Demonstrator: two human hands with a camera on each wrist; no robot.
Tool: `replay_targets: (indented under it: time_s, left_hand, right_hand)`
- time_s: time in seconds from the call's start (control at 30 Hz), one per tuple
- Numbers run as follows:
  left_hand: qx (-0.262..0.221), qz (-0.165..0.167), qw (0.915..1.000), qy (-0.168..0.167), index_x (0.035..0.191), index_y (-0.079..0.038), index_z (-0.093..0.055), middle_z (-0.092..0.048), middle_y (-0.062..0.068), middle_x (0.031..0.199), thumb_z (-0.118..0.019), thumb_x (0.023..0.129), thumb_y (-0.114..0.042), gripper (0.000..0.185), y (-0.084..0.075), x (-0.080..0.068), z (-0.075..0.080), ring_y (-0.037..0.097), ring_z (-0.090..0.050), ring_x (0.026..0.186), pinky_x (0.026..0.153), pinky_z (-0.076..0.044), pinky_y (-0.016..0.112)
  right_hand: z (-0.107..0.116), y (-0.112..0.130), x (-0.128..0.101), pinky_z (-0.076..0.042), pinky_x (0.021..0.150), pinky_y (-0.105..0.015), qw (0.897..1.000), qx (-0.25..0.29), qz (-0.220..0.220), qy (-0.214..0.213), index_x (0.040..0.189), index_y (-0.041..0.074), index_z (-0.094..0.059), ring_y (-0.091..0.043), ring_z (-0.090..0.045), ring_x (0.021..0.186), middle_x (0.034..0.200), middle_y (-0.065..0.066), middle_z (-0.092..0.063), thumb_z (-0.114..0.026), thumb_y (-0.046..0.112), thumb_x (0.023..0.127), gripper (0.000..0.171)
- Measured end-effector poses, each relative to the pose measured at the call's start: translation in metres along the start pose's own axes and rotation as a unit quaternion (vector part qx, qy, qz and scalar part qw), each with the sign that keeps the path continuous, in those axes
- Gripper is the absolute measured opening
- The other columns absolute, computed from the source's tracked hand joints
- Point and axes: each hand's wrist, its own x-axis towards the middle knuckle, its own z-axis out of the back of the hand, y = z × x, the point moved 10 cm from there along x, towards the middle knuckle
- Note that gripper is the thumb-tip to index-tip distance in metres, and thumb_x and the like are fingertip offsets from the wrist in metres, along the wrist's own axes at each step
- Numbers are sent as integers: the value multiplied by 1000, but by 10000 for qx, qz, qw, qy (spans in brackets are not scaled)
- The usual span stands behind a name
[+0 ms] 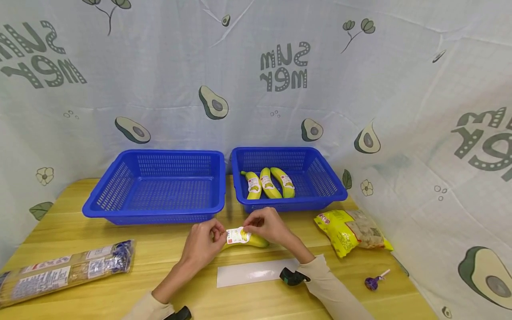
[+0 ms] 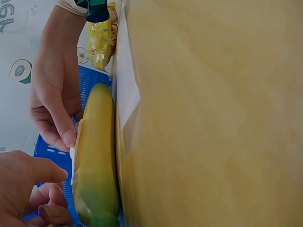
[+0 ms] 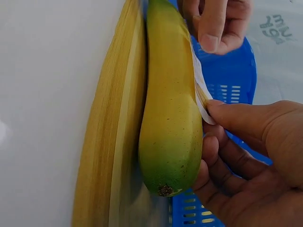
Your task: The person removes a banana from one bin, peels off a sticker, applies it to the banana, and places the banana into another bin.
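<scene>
Where the person's hands meet at the table's middle, the stock reads as follows.

Table: yellow wood (image 1: 168,284), backed by avocado-print cloth (image 1: 168,80).
Left basket: blue plastic mesh (image 1: 100,204), at the table's far side.
Right basket: blue mesh (image 1: 328,186), just beside the left one; three labelled bananas (image 1: 269,183) lie in it side by side.
Noodle packet: long clear pack (image 1: 64,269), lying at the left edge.
Snack bag: yellow (image 1: 352,231), lying right of the hands, near the right basket.
Backing strip: white, flat (image 1: 250,272), on the table just before the hands.
Banana: yellow with a green end (image 1: 256,241), lying on the table in front of the right basket, between both hands.
Left hand: (image 1: 205,243) fingers curled, pinching the left end of the label.
Right hand: (image 1: 267,224) thumb and fingertip (image 3: 213,109) pinching the label's other end against the banana.
Label: white sticker (image 1: 238,235), stretched over the banana's side, held at both ends.
Lollipop: purple wrapper (image 1: 374,281), near the right edge, well apart from the hands.
</scene>
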Motion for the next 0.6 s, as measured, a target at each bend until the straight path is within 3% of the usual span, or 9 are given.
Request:
replay_targets:
  time_s: [0.2,0.33,0.43,0.6]
  left_hand:
    - [-132,-279,9994,157,85,-13,-78,-53,-11,68,-91,82,1,19,-7,-1,-3,2,-43,58,51,-37,21]
    - [-109,-235,9993,263,89,-10,-82,-53,-10,68,-92,82,0,16,-7,-1,-5,3,-44,60,53,-37,21]
    - [-76,-150,9993,338,92,-8,-83,-53,-8,68,-93,82,-1,16,-7,0,-5,5,-45,62,54,-38,22]
    - [-76,-94,9991,403,96,-5,-84,-54,-5,68,-94,80,0,20,-5,0,-7,7,-46,64,58,-41,22]
  right_hand:
    - [0,3,0,-58,65,-21,9996,-83,245,-105,94,-1,-82,-3,-62,71,85,-7,-78,-88,-1,88,9]
    - [1,6,0,-58,67,-24,9988,-95,460,-126,98,-2,-82,-13,-65,76,90,-10,-77,-89,-1,86,14]
    - [-3,8,0,-58,67,-25,9984,-114,555,87,99,0,-84,-21,-67,81,96,-11,-77,-89,1,87,13]
    - [-10,8,-2,-57,65,-22,9969,-235,568,489,102,2,-85,-11,-64,79,103,-11,-76,-89,5,88,15]
